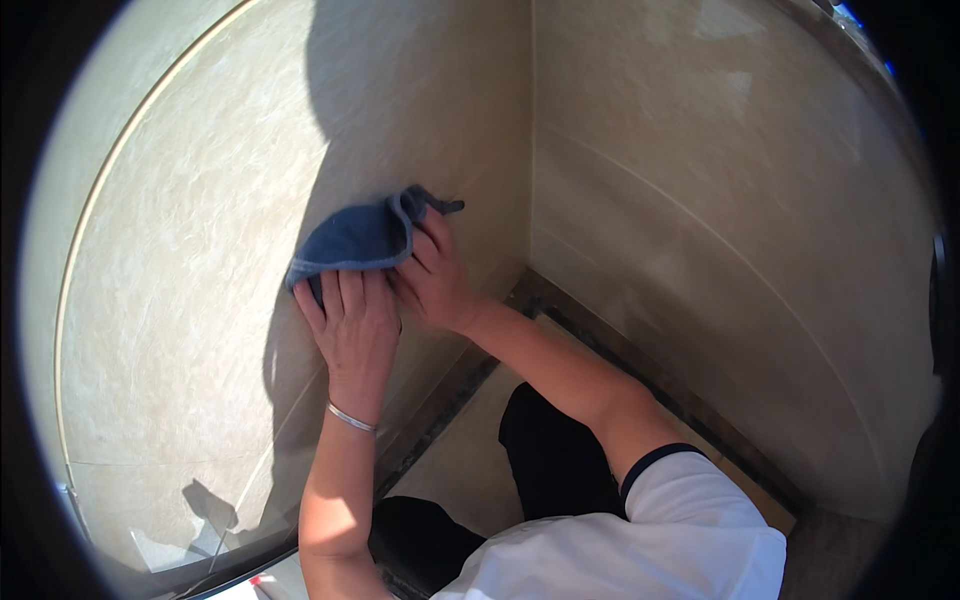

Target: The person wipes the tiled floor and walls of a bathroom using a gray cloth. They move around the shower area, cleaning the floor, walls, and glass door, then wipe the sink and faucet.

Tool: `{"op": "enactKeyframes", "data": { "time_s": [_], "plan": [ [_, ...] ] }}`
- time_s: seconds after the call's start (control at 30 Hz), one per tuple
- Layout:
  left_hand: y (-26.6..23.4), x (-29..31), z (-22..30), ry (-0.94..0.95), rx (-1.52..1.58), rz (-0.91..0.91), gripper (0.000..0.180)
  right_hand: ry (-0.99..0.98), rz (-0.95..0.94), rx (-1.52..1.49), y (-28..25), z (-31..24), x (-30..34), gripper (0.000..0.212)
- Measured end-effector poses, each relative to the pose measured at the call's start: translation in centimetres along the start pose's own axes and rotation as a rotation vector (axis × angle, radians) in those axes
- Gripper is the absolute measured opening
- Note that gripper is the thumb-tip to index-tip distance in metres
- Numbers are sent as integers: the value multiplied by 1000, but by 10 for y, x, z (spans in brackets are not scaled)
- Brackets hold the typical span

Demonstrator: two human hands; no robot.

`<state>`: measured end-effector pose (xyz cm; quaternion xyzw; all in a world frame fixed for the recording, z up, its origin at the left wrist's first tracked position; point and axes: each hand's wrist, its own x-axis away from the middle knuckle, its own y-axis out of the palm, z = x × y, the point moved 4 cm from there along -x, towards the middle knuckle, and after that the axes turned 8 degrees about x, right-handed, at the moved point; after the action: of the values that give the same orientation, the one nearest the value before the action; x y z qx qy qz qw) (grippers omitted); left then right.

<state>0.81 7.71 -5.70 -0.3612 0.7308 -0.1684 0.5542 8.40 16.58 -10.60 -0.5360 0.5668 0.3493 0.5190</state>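
A dark blue cloth [355, 238] with a paler hemmed edge is against the beige tiled wall [430, 110] on the left. The fingers of my left hand [355, 320] reach in under its lower edge, so the fingertips are hidden. At the cloth's right end, my right hand [437, 275] grips a bunched part, with a loose corner sticking out past the fingers. The two hands are side by side, almost touching. A thin silvery bracelet [352, 417] circles my left wrist.
A second tiled wall [700, 190] meets the first in a corner just right of my hands. Dark border strips [620, 350] run along the foot of both walls. My black-clad knees [555, 450] are close below. Bright sunlight falls on the left wall.
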Motion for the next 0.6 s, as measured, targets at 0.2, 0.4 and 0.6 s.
{"op": "enactKeyframes", "data": {
  "time_s": [0.2, 0.4, 0.6],
  "plan": [
    [-45, -100, -3, 32, -37, 305, 35, -100, 193, 104, -20, 22, -101, 40],
    [-30, -38, 17, 27, -67, 133, 33, 30, 102, 120, -24, 10, -35, 41],
    [-8, 58, 36, 153, -46, -137, 31, 146, -81, 100, -23, -19, 80, 40]
  ]
}}
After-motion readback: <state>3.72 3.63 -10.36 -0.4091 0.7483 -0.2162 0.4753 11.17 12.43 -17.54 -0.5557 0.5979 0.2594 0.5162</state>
